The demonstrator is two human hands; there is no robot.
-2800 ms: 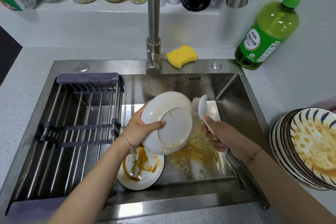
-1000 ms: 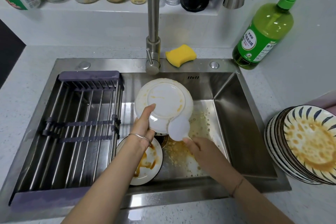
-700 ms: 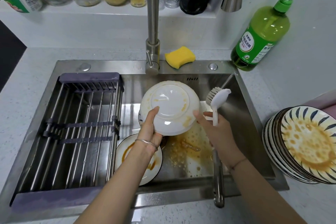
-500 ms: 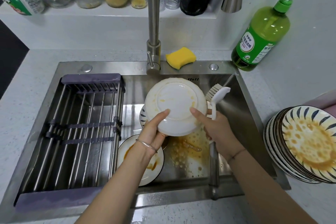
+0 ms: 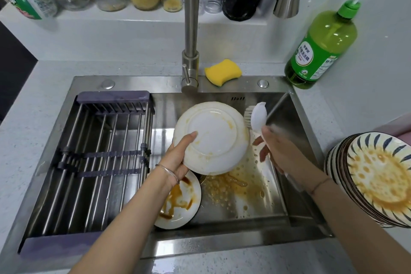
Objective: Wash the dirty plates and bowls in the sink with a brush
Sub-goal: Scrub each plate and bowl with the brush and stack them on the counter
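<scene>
You look down into a rectangular stainless steel sink (image 5: pixel 138 83). A grey slatted drying rack (image 5: pixel 95 162) spans its left half. On the counter to your right, well apart from both hands, leans a stack of round blue-patterned plates smeared with orange sauce (image 5: pixel 373 178). Above the middle of the basin you hold a round white ceramic dish (image 5: pixel 211 138), tilted so its underside faces you, with faint orange streaks near the rim. Its inner face is turned away and hidden. Below it, on the sink floor, lies a second white plate streaked with brown sauce (image 5: pixel 180 202), partly covered by your left wrist. Your left hand (image 5: pixel 180 155) clamps the raised dish at its lower-left edge, the thumb lying across the underside and the fingers out of sight behind it. Your right hand (image 5: pixel 278 151), blurred, is curled around the handle of a white plastic dish brush (image 5: pixel 258 115). The brush's long axis runs up and away from that hand, and its bristles point left toward the dish's upper-right rim, just beside it. You cannot tell whether they touch. The dish lies immediately left of your brush hand, so that hand is the nearer one for scrubbing, which likely calls for a short sweep leftward.
</scene>
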